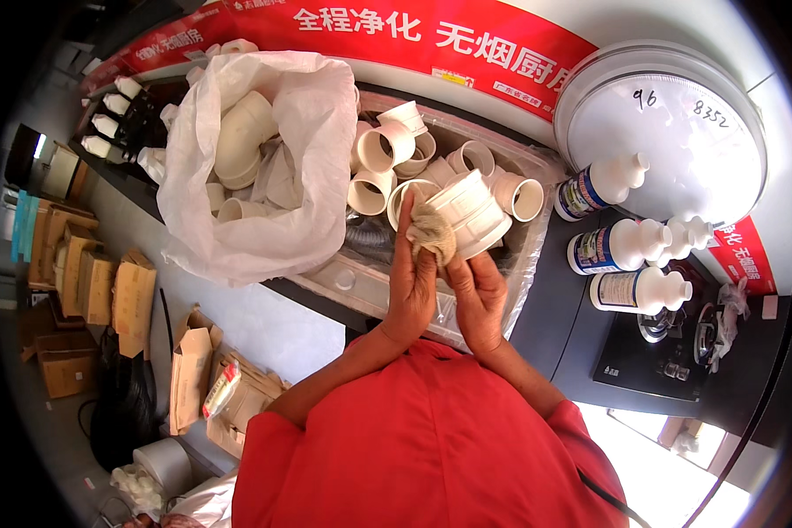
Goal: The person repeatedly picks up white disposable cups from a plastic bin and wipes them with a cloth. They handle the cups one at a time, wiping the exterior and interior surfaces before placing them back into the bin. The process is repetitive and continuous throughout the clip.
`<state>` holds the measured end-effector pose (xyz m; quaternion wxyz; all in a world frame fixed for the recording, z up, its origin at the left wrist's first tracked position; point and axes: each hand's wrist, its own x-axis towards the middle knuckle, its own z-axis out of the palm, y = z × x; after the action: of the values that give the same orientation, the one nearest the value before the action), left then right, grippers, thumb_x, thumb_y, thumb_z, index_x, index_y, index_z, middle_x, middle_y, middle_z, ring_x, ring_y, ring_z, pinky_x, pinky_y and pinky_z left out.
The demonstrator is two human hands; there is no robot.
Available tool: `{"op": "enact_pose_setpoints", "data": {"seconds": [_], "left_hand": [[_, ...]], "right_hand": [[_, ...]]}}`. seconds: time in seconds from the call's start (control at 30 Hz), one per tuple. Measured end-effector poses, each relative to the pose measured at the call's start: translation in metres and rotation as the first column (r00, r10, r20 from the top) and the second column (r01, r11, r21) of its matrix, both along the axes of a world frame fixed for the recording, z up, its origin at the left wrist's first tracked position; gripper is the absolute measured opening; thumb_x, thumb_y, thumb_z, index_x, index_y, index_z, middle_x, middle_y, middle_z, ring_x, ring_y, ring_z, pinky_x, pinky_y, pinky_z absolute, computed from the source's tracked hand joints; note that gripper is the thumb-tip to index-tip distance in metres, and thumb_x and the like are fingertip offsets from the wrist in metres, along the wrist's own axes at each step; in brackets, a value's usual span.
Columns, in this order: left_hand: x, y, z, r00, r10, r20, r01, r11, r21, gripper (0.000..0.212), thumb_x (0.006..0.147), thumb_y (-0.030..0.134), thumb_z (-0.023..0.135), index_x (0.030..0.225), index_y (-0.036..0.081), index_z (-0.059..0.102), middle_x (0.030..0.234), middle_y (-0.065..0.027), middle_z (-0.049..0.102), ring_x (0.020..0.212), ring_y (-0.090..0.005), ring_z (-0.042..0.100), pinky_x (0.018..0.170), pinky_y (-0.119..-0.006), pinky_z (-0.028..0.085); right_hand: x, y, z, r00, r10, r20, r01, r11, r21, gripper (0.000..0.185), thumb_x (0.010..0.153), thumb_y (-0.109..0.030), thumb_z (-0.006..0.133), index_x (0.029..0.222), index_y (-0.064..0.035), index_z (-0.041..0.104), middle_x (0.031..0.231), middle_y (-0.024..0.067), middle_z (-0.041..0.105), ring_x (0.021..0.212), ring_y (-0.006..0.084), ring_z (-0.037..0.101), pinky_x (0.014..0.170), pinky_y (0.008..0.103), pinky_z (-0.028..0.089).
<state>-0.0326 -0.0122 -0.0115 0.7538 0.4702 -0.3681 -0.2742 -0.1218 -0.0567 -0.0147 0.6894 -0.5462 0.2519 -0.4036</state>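
Observation:
My left hand (pixel 412 277) holds a crumpled beige cloth (pixel 432 231) against the end of a large white plastic pipe fitting (pixel 472 214). From below, the fingers of my right hand (pixel 482 290) grip the same fitting. Both hands are raised over a shallow plastic tub (pixel 363 284) lined with clear film. Behind the hands, several smaller white pipe fittings (pixel 386 146) lie in the tub, some of them tee-shaped. Part of a grey corrugated hose (pixel 368 232) shows under them.
An open white plastic sack (pixel 191 218) with white pipe elbows (pixel 244 132) stands left of the tub. To the right are several white bottles (pixel 624 244), large round lamp covers (pixel 666 145) and a black gas hob (pixel 653 363). Cardboard boxes (pixel 135 297) stand on the floor at left.

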Motion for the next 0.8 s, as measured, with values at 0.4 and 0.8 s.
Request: {"op": "enact_pose_setpoints", "data": {"seconds": [0.4, 0.8], "left_hand": [[0.057, -0.005, -0.023, 0.821, 0.007, -0.571, 0.008, 1.0, 0.023, 0.035, 0.097, 0.021, 0.045, 0.126, 0.002, 0.048, 0.117, -0.0062, 0.056, 0.105, -0.0137, 0.056, 0.09, -0.03, 0.047], [0.046, 0.016, -0.003, 0.947, -0.179, -0.267, 0.184, 0.983, -0.004, 0.031, 0.095, 0.015, 0.049, 0.122, 0.0, 0.053, 0.116, -0.0079, 0.06, 0.104, -0.016, 0.058, 0.089, -0.029, 0.046]], "right_hand": [[-0.013, -0.011, 0.024, 0.911, 0.187, 0.367, -0.343, 0.839, 0.422, 0.045, 0.093, -0.024, 0.055, 0.128, 0.0037, 0.048, 0.124, 0.013, 0.057, 0.111, 0.0241, 0.057, 0.098, 0.0385, 0.042], [-0.016, -0.028, 0.03, 0.864, 0.135, 0.485, -0.437, 0.679, 0.589, 0.034, 0.089, -0.024, 0.061, 0.113, -0.0006, 0.054, 0.095, 0.006, 0.061, 0.084, 0.0168, 0.057, 0.084, 0.0351, 0.047]]}}
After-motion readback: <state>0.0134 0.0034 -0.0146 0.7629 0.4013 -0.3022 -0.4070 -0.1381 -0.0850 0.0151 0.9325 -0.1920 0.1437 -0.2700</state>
